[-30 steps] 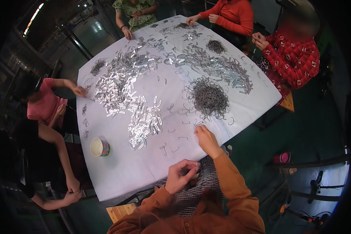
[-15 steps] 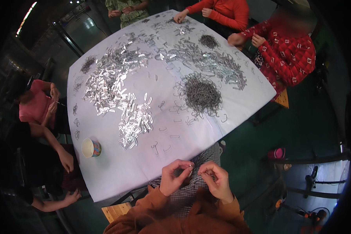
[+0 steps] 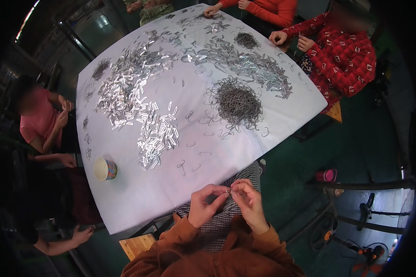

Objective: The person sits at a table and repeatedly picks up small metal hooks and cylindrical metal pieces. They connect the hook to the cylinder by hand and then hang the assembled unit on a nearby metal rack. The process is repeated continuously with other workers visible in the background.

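A small, bright, metallic-looking piece (image 3: 227,191) sits at the fingertips above the checked trousers (image 3: 221,221); fingers cover most of it, concealing its shape. The left hand (image 3: 204,203) grip pinches it. The right hand (image 3: 249,203) grip meets it; whether this pinches anything cannot be told. Beyond, the white-covered tabletop (image 3: 138,198) carries a tangled mound of dark grey wire hooks (image 3: 238,102) and glossy silver oblong strips (image 3: 158,134).
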`<state>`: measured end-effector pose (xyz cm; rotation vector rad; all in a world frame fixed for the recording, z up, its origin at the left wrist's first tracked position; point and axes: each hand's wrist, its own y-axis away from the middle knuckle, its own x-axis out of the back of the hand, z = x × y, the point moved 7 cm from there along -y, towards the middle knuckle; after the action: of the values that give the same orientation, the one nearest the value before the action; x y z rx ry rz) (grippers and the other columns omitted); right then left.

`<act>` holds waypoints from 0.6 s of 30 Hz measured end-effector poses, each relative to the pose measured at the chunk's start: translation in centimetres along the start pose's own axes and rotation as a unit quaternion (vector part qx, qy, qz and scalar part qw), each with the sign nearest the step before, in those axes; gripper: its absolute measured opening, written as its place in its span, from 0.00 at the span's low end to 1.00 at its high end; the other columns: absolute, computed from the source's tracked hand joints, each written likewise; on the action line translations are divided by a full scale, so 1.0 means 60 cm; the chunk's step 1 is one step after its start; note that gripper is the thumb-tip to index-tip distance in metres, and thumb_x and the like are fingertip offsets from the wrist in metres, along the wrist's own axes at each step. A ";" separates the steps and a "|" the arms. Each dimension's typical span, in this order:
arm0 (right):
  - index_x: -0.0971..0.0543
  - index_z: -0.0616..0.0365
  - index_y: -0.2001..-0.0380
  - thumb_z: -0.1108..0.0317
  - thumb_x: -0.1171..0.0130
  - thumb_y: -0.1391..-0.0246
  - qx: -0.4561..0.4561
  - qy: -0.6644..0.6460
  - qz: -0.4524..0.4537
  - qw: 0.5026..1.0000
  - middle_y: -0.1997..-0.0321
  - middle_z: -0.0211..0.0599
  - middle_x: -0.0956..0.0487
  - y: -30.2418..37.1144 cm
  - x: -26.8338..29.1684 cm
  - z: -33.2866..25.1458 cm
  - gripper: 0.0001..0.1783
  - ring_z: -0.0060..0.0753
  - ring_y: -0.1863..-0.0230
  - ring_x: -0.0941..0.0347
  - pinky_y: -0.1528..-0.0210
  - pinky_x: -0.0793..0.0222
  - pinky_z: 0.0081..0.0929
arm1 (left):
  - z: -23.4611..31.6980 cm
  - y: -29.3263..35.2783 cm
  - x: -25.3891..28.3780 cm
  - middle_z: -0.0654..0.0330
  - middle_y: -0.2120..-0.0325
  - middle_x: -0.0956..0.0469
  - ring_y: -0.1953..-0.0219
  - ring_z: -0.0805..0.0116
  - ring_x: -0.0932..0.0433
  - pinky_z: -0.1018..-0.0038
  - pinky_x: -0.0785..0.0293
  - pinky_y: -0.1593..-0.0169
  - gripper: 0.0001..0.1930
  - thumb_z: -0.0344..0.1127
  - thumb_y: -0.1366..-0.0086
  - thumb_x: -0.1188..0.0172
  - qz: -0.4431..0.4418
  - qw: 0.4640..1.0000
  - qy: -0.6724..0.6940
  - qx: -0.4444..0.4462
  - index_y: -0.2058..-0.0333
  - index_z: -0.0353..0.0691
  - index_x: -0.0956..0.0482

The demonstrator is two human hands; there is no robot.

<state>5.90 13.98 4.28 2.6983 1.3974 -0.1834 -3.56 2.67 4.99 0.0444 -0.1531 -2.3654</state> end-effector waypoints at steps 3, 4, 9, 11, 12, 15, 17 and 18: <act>0.24 0.63 0.64 0.80 0.42 0.46 -0.030 -0.050 0.026 0.998 0.55 0.35 0.29 0.004 -0.001 -0.002 0.05 0.22 0.58 0.28 0.55 0.31 0.19 | 0.006 -0.003 -0.002 0.58 0.67 0.17 0.65 0.73 0.21 0.78 0.26 0.59 0.09 0.24 0.41 0.36 -0.016 0.997 -0.061 -0.037 0.61 0.33 0.18; 0.24 0.64 0.64 0.80 0.42 0.45 -0.028 -0.049 0.029 0.998 0.55 0.35 0.29 0.004 -0.001 -0.001 0.06 0.22 0.57 0.28 0.54 0.31 0.19 | 0.010 -0.004 -0.003 0.57 0.67 0.17 0.65 0.73 0.20 0.77 0.26 0.59 0.09 0.24 0.42 0.35 -0.022 0.994 -0.089 -0.053 0.61 0.33 0.18; 0.24 0.64 0.65 0.80 0.41 0.46 0.011 -0.019 0.040 0.999 0.56 0.37 0.28 0.005 0.000 -0.004 0.05 0.25 0.56 0.28 0.52 0.31 0.22 | 0.005 -0.006 -0.010 0.59 0.68 0.17 0.65 0.75 0.21 0.78 0.26 0.56 0.09 0.23 0.42 0.35 -0.014 0.998 -0.051 -0.034 0.62 0.32 0.19; 0.25 0.64 0.65 0.81 0.44 0.45 0.056 0.039 0.041 0.997 0.55 0.37 0.29 0.008 0.005 -0.019 0.05 0.25 0.56 0.30 0.51 0.33 0.22 | 0.009 -0.005 -0.015 0.59 0.68 0.17 0.64 0.74 0.20 0.77 0.27 0.55 0.12 0.23 0.42 0.35 -0.020 0.998 -0.049 -0.045 0.58 0.33 0.20; 0.25 0.63 0.65 0.82 0.45 0.45 0.077 0.064 0.039 0.994 0.54 0.37 0.30 0.012 0.003 -0.026 0.05 0.25 0.56 0.31 0.50 0.35 0.22 | 0.011 -0.003 -0.018 0.59 0.68 0.17 0.64 0.74 0.20 0.77 0.27 0.55 0.15 0.22 0.43 0.35 -0.026 0.997 -0.058 -0.050 0.56 0.33 0.21; 0.25 0.63 0.67 0.78 0.42 0.47 0.096 0.089 0.050 0.990 0.59 0.41 0.26 0.014 0.001 -0.038 0.04 0.35 0.56 0.28 0.51 0.33 0.29 | 0.027 0.000 -0.021 0.57 0.67 0.17 0.62 0.71 0.19 0.75 0.26 0.54 0.22 0.23 0.43 0.35 -0.035 0.991 -0.095 -0.090 0.49 0.36 0.26; 0.25 0.63 0.67 0.78 0.43 0.46 0.110 0.103 0.054 0.987 0.59 0.40 0.26 0.015 -0.003 -0.050 0.04 0.35 0.56 0.28 0.50 0.33 0.28 | 0.038 0.002 -0.017 0.55 0.63 0.18 0.60 0.68 0.19 0.73 0.25 0.53 0.27 0.23 0.42 0.36 -0.057 0.986 -0.129 -0.093 0.43 0.36 0.31; 0.25 0.63 0.66 0.79 0.43 0.46 0.108 0.109 0.050 0.987 0.60 0.40 0.26 0.019 -0.012 -0.053 0.03 0.35 0.56 0.28 0.50 0.33 0.28 | 0.038 0.003 -0.010 0.53 0.60 0.19 0.59 0.64 0.19 0.71 0.25 0.53 0.28 0.21 0.44 0.36 -0.061 0.987 -0.115 -0.089 0.43 0.38 0.30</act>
<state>6.58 13.19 7.55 3.0403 1.3616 -0.0345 -3.20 3.18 7.26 -0.3151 -0.0516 -2.4918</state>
